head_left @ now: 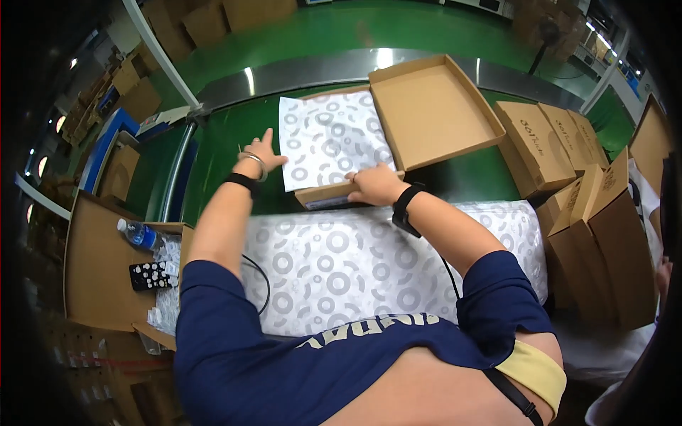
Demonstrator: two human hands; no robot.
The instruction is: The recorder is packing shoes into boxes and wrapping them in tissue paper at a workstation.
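Note:
A shallow cardboard box [323, 193] stands on the green surface in front of me, its lid [433, 110] folded open to the right. Over the box's opening lies a white sheet of wrapping paper [334, 135] with grey ring shapes, which hides what is inside. Beside the paper's left edge is my left hand [261, 156], fingers spread and holding nothing. At the box's near right edge, my right hand [376, 184] has its fingers over the paper and its thumb against the front wall, gripping the rim.
A stack of the same patterned paper [327, 270] lies nearest me. To the left, an open carton [99, 263] holds a water bottle [140, 234], a black card with white dots [148, 277] and small clear packets. Closed cardboard boxes [536, 145] stand at the right; a metal rail [298, 74] runs behind.

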